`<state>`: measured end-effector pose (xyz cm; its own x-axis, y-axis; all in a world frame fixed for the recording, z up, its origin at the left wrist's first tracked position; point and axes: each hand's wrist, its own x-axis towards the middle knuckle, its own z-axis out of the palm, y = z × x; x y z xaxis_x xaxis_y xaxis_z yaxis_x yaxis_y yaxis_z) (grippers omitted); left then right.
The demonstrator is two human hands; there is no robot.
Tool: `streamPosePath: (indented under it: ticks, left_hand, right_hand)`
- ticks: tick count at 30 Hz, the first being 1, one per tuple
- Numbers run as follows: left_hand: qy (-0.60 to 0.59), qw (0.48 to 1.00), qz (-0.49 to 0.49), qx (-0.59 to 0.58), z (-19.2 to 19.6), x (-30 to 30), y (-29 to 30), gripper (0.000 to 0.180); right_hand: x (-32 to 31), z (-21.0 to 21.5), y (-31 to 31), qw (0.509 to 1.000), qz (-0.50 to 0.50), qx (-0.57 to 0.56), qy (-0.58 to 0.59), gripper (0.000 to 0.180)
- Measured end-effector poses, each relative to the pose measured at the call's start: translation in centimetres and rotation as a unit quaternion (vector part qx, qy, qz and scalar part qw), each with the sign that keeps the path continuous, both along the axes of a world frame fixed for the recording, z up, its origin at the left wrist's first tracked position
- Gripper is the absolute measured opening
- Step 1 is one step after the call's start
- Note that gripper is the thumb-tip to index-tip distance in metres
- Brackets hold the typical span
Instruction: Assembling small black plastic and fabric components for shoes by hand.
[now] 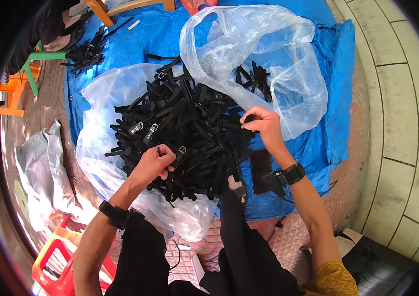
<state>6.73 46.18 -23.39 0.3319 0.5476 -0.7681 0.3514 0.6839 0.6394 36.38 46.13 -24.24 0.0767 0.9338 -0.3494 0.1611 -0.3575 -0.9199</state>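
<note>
A big heap of black straps (189,118), several with silver metal buckles (151,132), lies on a clear plastic bag (100,93) in front of me. At the heap's near left side, my left hand (156,163) is closed in a pinch on a black buckled strap (180,154). My right hand (266,127) is raised over the heap's right edge, its fingertips pinching the end of a black strap (249,118). How far that strap runs is hard to make out against the dark heap.
Beneath is a blue tarp (338,98). Another clear plastic bag (254,29) lies far right, partly over straps. A dark flat rectangular object (260,172) rests below my right hand. Another person's foot (59,43) and a smaller strap pile (88,54) are far left; a red stool (46,261) stands near left.
</note>
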Motion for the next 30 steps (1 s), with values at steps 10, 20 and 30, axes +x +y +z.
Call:
streamPosePath:
  ticks: [10,20,30]
  left_hand:
    - [0.079,0.996,-0.039,0.034,-0.4,0.3,-0.2,0.011]
    - [0.055,0.998,-0.005,0.039,-0.2,0.7,0.3,0.018]
    - [-0.009,1.000,0.006,0.014,0.8,1.5,0.3,0.019]
  right_hand:
    - [-1.9,-10.1,-1.9,0.843,0.035,-0.008,-0.536,0.028]
    - [-1.5,-1.7,-2.0,0.933,0.112,0.223,-0.259,0.034]
    - [0.8,8.0,3.4,0.997,-0.024,0.063,0.026,0.030]
